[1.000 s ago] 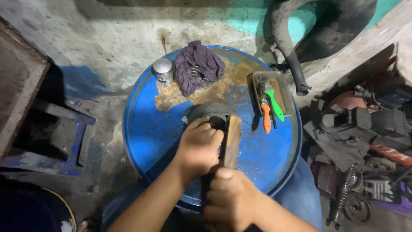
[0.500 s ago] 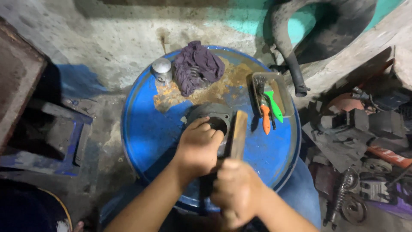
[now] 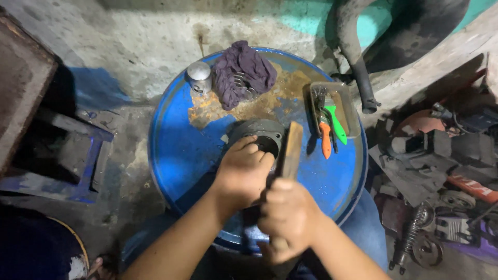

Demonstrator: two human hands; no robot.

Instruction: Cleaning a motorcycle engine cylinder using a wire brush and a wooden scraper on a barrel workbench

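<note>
Now my right hand has lifted the flat wooden stick upright, fingers closed around it, just right of the dark round metal cylinder my left hand grips.

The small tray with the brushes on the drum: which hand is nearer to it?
Right. The right hand, gripping a wooden stick, sits below and left of the tray. The left hand rests on the grey metal cylinder, farther left.

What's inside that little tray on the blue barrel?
The tray on the blue barrel holds an orange-handled tool and a green-handled tool, lying side by side. Their dark working ends overlap, so anything beneath them is hidden.
</note>
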